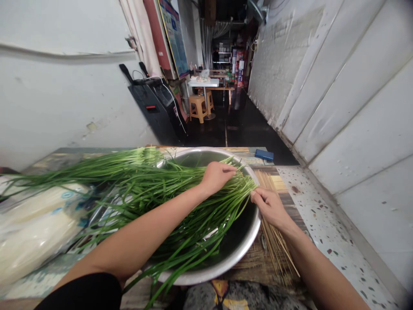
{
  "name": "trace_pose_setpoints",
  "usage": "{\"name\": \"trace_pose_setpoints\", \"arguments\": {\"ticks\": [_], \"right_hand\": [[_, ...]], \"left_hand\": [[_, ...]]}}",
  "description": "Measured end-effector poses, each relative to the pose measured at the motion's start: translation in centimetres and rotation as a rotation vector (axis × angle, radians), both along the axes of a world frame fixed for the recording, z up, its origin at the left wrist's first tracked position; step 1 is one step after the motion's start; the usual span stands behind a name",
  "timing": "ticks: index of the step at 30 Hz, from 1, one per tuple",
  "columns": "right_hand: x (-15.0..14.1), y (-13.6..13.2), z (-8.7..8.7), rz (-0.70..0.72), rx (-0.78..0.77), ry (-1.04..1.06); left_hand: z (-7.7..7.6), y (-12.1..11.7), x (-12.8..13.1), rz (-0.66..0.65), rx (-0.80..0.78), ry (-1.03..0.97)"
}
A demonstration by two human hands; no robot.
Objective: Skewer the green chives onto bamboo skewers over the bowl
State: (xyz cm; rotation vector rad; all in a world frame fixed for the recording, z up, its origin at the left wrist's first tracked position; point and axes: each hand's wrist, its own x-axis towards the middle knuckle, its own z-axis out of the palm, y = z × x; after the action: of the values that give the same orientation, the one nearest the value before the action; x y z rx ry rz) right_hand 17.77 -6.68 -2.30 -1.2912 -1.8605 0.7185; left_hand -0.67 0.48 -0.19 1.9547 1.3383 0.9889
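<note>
A large heap of long green garlic chives (180, 189) lies in and over a wide metal basin (238, 254), leaves trailing left and pale stem ends toward the right rim. Above the stems, my left hand (217, 177) is closed in a pinch at the pale ends of some chives; its fingertips are partly hidden. At the basin's right rim, my right hand (268, 206) pinches the stem ends of the bunch between thumb and curled fingers. Another bundle of chives (129, 161) rests behind the basin's left side.
Thin bamboo skewers (274, 241) lie on the wooden tabletop right of the basin. A blue box (264, 155) sits at the far edge. Plastic-wrapped white packages (41, 232) occupy the left. Beyond stand a black case-like object (156, 105), a stool (197, 107) and a small table (204, 82).
</note>
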Motion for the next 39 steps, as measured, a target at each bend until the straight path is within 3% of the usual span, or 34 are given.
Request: {"name": "trace_pose_setpoints", "arguments": {"ticks": [17, 23, 27, 29, 33, 39], "right_hand": [[-0.1, -0.1, 0.0, -0.011, 0.014, 0.004], [-0.2, -0.1, 0.1, -0.024, 0.002, 0.007], [-0.1, 0.0, -0.1, -0.010, -0.017, 0.022], [0.0, 0.0, -0.2, -0.011, -0.017, 0.023], [0.0, 0.1, -0.3, -0.013, 0.003, 0.005], [0.0, 0.1, -0.2, -0.008, 0.024, -0.014]], "left_hand": [[-0.6, -1.3, 0.9, 0.030, 0.181, 0.048], [0.2, -0.5, 0.2, -0.265, 0.004, 0.090], [0.9, 0.7, -0.9, -0.088, 0.086, 0.161], [0.5, 1.0, -1.0, -0.067, 0.111, 0.262], [-0.9, 1.1, -0.6, -0.160, 0.138, 0.429], [-2.2, 1.3, 0.1, -0.220, 0.133, 0.329]]}}
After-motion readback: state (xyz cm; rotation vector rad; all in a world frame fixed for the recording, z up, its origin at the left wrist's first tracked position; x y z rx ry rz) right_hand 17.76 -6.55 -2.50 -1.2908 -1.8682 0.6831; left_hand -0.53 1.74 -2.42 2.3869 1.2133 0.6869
